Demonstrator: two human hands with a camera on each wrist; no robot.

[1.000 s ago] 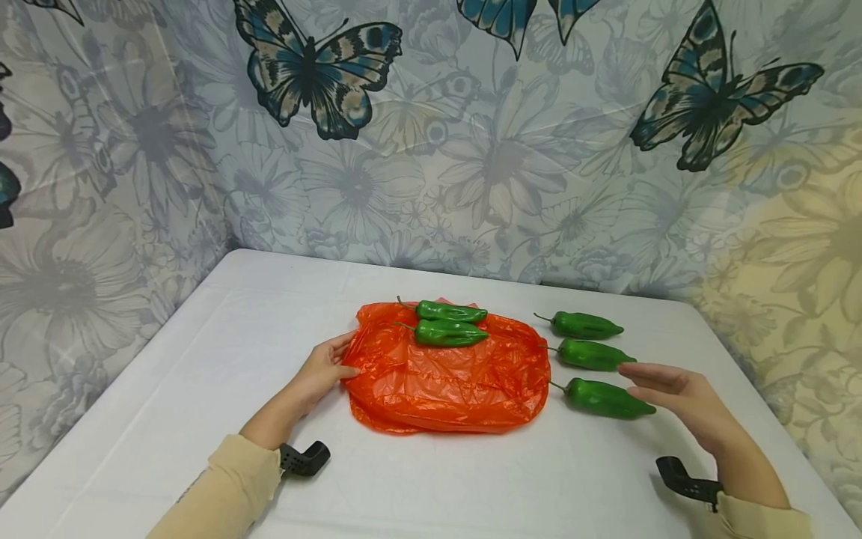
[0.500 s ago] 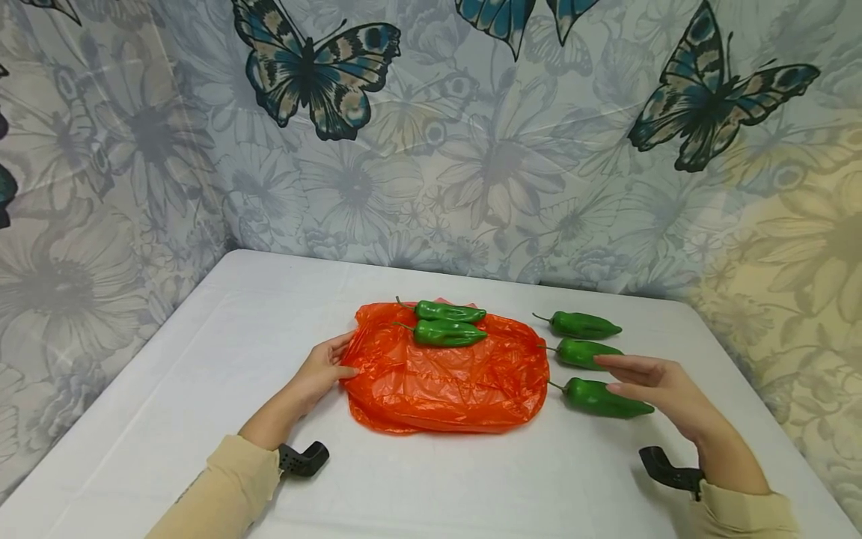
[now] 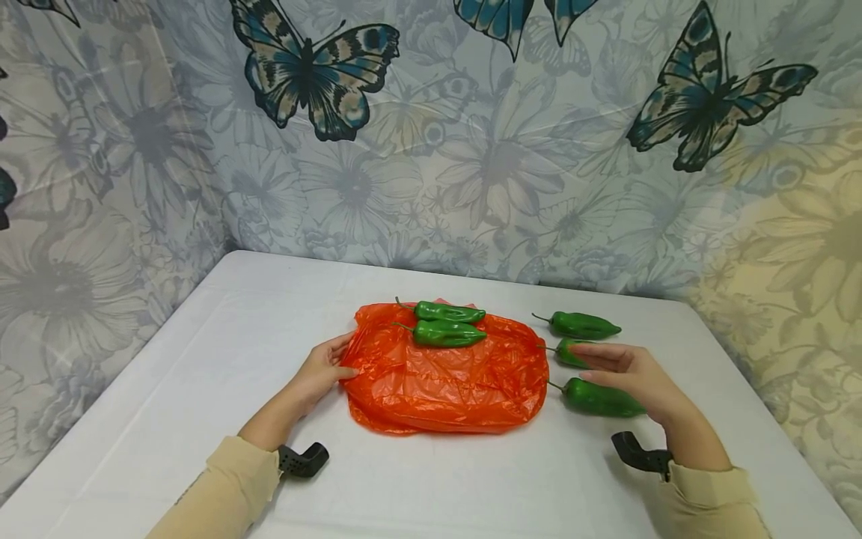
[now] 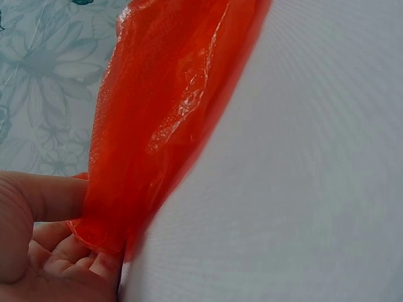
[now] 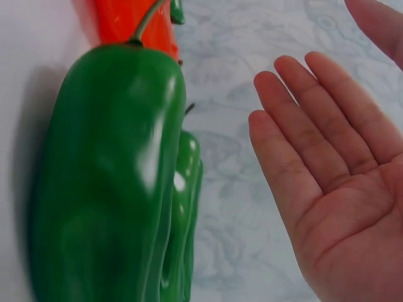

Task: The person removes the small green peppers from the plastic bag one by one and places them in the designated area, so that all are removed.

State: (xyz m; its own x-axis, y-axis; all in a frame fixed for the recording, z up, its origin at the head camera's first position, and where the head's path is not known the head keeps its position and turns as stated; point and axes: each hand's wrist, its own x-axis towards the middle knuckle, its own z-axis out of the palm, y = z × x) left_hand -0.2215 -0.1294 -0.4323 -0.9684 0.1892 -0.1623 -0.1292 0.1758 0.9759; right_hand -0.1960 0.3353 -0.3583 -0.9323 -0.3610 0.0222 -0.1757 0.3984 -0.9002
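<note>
An orange-red plastic bag (image 3: 465, 382) lies flat and crinkled on the white table. My left hand (image 3: 319, 378) pinches its left edge, thumb on top and fingers beneath, as the left wrist view shows. Two green peppers, a far one (image 3: 450, 311) and a near one (image 3: 450, 334), rest on the bag's far part. Right of it lie three more: a back pepper (image 3: 584, 324), a middle pepper (image 3: 564, 352) and a front pepper (image 3: 601, 398). Over the middle and front ones hovers my right hand (image 3: 636, 374), partly covering both. Its fingers are straight and hold nothing in the right wrist view.
The white-covered table (image 3: 222, 359) meets a cloth backdrop (image 3: 431, 187) with butterflies and flowers behind and at the sides. Each wrist carries a black curved mount, one on the left (image 3: 304, 460) and one on the right (image 3: 638, 453).
My right hand has moved left across the right-hand peppers, from their tips toward their middles. The left hand and the bag stay where they were.
</note>
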